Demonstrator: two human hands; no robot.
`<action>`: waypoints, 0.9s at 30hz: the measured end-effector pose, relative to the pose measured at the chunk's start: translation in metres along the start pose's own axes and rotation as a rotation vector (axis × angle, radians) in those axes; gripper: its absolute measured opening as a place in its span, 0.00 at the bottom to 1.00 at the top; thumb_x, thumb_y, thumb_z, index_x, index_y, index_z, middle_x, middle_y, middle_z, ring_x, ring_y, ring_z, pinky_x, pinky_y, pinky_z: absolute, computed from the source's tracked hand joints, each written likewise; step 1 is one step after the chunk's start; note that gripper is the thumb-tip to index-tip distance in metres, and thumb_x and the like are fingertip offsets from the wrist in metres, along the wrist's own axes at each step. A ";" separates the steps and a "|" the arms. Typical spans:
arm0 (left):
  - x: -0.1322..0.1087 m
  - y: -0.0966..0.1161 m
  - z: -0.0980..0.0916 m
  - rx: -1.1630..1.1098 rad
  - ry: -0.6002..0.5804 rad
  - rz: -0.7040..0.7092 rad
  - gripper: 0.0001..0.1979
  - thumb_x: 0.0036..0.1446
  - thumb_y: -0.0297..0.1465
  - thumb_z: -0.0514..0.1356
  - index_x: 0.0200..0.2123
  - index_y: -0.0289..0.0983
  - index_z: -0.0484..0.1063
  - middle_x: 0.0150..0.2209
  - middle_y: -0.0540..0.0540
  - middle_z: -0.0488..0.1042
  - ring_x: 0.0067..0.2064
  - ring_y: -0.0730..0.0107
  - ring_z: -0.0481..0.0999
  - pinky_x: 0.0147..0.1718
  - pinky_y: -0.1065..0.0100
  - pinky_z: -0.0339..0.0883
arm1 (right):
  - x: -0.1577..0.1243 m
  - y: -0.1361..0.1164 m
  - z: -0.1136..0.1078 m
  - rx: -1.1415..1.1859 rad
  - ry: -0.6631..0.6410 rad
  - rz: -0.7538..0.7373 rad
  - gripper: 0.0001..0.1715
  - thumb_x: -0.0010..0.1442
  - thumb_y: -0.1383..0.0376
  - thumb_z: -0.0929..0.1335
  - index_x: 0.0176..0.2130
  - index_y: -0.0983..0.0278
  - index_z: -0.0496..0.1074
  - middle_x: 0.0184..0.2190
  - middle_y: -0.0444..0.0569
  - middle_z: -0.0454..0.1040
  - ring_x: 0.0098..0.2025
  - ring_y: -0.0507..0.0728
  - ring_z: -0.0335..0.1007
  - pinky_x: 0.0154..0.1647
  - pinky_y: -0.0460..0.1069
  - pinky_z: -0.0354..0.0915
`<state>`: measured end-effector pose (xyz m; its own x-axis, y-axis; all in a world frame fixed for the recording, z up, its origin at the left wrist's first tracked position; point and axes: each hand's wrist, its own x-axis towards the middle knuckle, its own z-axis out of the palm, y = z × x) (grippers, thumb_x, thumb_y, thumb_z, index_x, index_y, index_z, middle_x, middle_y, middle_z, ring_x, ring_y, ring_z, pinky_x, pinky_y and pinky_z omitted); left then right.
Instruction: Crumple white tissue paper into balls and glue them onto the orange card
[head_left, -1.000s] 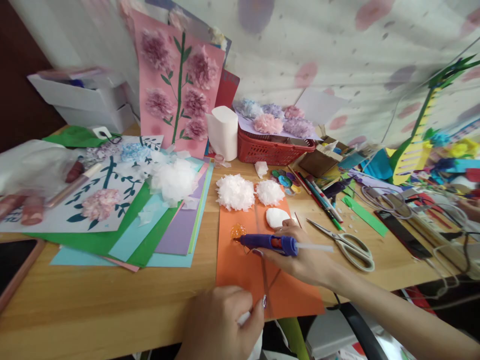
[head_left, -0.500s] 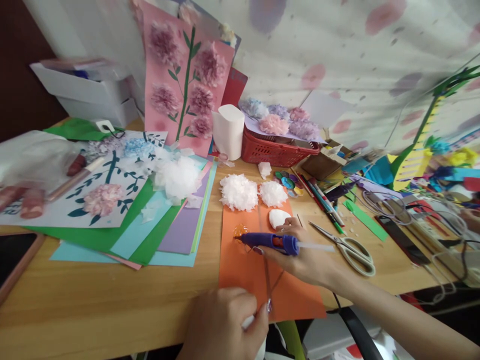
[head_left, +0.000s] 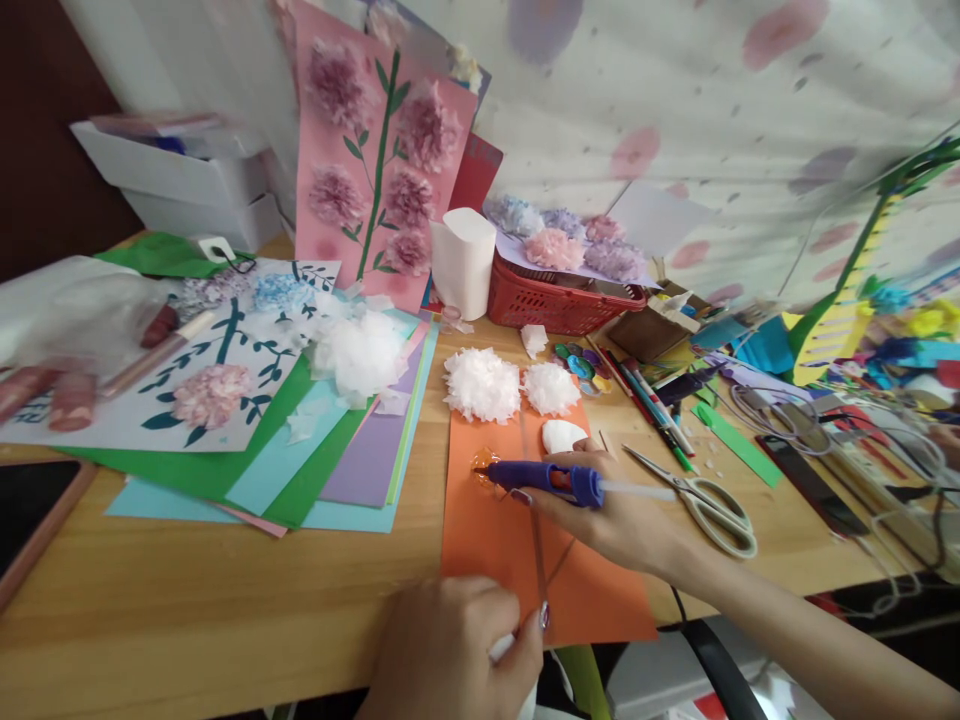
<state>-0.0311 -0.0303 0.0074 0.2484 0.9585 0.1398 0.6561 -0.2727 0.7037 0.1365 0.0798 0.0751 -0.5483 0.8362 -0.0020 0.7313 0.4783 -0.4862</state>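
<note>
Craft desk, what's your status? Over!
Right hand gripping blue plastic glue gun, tip at shiny glue patch on orange paper sheet. Left hand closed on something white, mostly hidden. Large fluffy white pompom clear of tip.

A craft-making corner is indicated by the wooden table (head_left: 225,600), which is crowded with paper and tools. At the left, coloured sheets (head_left: 364,462) are stacked; at the right, scissors (head_left: 685,487) and pens (head_left: 667,412) are laid out, and a glue gun (head_left: 544,480) is held over orange paper (head_left: 487,555). At the far side, a pink flower picture (head_left: 379,180) is propped up. Whether a home or a studio is shown cannot be told.
</note>
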 end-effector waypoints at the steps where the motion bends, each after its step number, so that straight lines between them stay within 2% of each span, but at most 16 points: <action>1: 0.000 0.000 0.000 -0.002 0.003 0.001 0.19 0.60 0.31 0.54 0.17 0.38 0.64 0.16 0.51 0.68 0.19 0.75 0.63 0.22 0.62 0.40 | 0.000 0.001 0.000 -0.002 0.014 0.014 0.25 0.65 0.47 0.65 0.26 0.58 0.78 0.17 0.43 0.67 0.21 0.53 0.61 0.24 0.50 0.60; 5: 0.001 0.000 0.000 0.000 0.018 0.015 0.18 0.60 0.31 0.55 0.17 0.38 0.64 0.16 0.52 0.68 0.19 0.76 0.63 0.21 0.63 0.40 | -0.002 0.004 0.001 -0.028 0.038 0.068 0.29 0.63 0.42 0.64 0.26 0.58 0.77 0.18 0.45 0.67 0.22 0.55 0.62 0.20 0.50 0.58; 10: 0.001 -0.001 0.000 0.007 0.019 0.018 0.18 0.59 0.30 0.55 0.16 0.38 0.64 0.16 0.52 0.68 0.18 0.76 0.62 0.21 0.62 0.39 | 0.001 0.001 -0.001 -0.084 0.055 0.033 0.30 0.62 0.41 0.64 0.23 0.59 0.74 0.20 0.47 0.71 0.27 0.57 0.65 0.28 0.53 0.63; 12: 0.000 -0.001 0.000 0.001 0.022 0.018 0.18 0.59 0.30 0.56 0.16 0.39 0.65 0.16 0.52 0.67 0.18 0.75 0.62 0.22 0.62 0.39 | 0.003 -0.001 -0.002 -0.064 0.037 0.015 0.30 0.63 0.42 0.64 0.23 0.59 0.75 0.18 0.46 0.70 0.24 0.56 0.63 0.27 0.52 0.61; 17: 0.001 -0.001 0.000 -0.009 0.018 0.013 0.18 0.59 0.30 0.57 0.16 0.39 0.65 0.16 0.52 0.66 0.18 0.75 0.62 0.22 0.62 0.38 | 0.004 0.001 -0.002 0.062 -0.010 -0.013 0.22 0.66 0.47 0.64 0.38 0.56 0.82 0.19 0.43 0.72 0.20 0.52 0.60 0.22 0.49 0.58; 22: 0.001 0.001 -0.001 0.032 0.031 0.021 0.17 0.58 0.30 0.56 0.16 0.38 0.63 0.15 0.52 0.68 0.18 0.77 0.62 0.21 0.64 0.38 | 0.005 0.006 -0.002 0.065 -0.036 0.039 0.18 0.65 0.49 0.66 0.43 0.54 0.82 0.23 0.43 0.76 0.23 0.53 0.64 0.22 0.48 0.58; 25: 0.001 0.001 -0.002 0.054 0.040 0.018 0.17 0.58 0.29 0.57 0.17 0.38 0.63 0.16 0.52 0.70 0.18 0.77 0.63 0.21 0.64 0.38 | 0.007 0.004 -0.001 0.087 -0.028 0.051 0.19 0.64 0.49 0.66 0.42 0.54 0.82 0.24 0.44 0.76 0.23 0.53 0.66 0.22 0.48 0.59; 27: 0.001 0.001 -0.001 0.054 0.037 0.020 0.17 0.58 0.29 0.56 0.17 0.38 0.63 0.16 0.52 0.70 0.17 0.77 0.63 0.21 0.64 0.38 | 0.007 0.003 0.000 0.088 0.010 0.059 0.21 0.63 0.47 0.66 0.37 0.56 0.82 0.22 0.45 0.73 0.22 0.54 0.64 0.21 0.49 0.58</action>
<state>-0.0313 -0.0292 0.0090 0.2358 0.9551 0.1795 0.6891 -0.2946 0.6621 0.1344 0.0872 0.0741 -0.5011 0.8651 -0.0248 0.7237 0.4032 -0.5601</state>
